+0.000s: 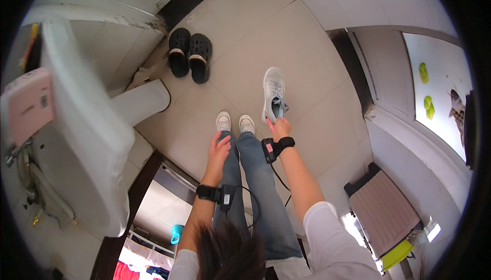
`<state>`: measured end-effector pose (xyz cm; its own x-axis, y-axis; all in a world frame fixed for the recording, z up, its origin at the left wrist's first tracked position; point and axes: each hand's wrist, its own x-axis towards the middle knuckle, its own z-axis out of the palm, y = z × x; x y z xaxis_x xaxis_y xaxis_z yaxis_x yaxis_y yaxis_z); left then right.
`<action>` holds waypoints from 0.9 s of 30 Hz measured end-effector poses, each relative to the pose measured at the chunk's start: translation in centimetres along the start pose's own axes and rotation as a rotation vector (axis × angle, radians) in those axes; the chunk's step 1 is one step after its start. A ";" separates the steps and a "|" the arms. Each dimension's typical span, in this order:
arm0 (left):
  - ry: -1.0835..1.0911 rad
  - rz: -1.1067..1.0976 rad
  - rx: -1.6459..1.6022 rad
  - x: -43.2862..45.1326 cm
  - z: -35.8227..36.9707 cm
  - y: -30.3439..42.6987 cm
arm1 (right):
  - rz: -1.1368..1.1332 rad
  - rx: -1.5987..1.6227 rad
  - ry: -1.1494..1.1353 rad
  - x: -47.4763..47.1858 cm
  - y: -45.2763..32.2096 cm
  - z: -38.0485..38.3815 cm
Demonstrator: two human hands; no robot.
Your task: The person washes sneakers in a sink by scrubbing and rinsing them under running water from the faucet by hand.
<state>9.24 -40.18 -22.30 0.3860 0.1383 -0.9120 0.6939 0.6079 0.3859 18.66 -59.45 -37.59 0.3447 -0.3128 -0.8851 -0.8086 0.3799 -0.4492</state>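
My right hand grips a white lace-up sneaker at its heel, with the toe pointing away from me. The shoe has pale grey-blue laces and lining; I cannot tell whether its sole touches the floor. Nothing is in my left hand, which hovers over my left shin with its fingers apart. Below, my feet wear white canvas shoes, side by side on the tiles. A pair of black clogs rests on the floor ahead to the left. Each wrist carries a strapped black device with a cable.
A white pedestal washbasin stands on the left, with a pink box by its rim. To the right is a folded seat or stool with a ribbed beige top. Doorways open at lower left and right; green slippers lie beyond the right one.
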 end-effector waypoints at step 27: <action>-0.083 0.522 -0.072 -15.7 -2.8 7.6 | -0.370 -0.564 -0.681 -23.6 -12.8 3.5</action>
<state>6.70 -35.54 -5.45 0.7177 0.3758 -0.5863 0.3543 0.5277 0.7720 22.58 -53.92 -11.36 0.6836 0.3119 -0.6598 -0.6423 -0.1722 -0.7469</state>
